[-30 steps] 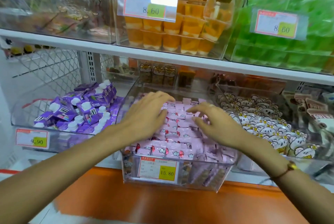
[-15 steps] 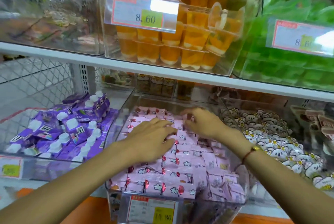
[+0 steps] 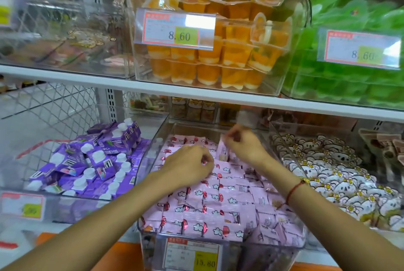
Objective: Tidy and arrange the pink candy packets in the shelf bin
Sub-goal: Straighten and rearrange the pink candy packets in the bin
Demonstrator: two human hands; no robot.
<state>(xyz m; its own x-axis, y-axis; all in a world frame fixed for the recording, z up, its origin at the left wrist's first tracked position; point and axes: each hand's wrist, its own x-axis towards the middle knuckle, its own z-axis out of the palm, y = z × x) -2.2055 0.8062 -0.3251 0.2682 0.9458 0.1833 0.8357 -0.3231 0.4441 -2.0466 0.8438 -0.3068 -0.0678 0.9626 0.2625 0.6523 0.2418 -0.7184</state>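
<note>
Several pink candy packets [image 3: 218,200] fill a clear shelf bin [image 3: 148,161] in the middle of the lower shelf, mostly lying in flat rows. My left hand [image 3: 190,165] sits on the pile toward the back, its fingers curled down and pinching a packet among the rows. Just to its right, my right hand [image 3: 244,146] pinches one pink packet [image 3: 223,150] and holds it upright above the pile. A red cord circles my right wrist. Packets at the bin's front right lie jumbled.
A bin of purple capped packs [image 3: 94,161] stands to the left, and one of white bear-face packets [image 3: 328,174] to the right. The upper shelf's edge [image 3: 196,93] runs close above my hands, carrying orange jelly cups [image 3: 218,56] and green jellies [image 3: 349,78]. A 15.80 price tag [image 3: 192,255] hangs on the front.
Both hands have moved from lying flat on the middle of the pile toward the back of the bin. Their fingers have curled, and the right hand has raised one packet upright.
</note>
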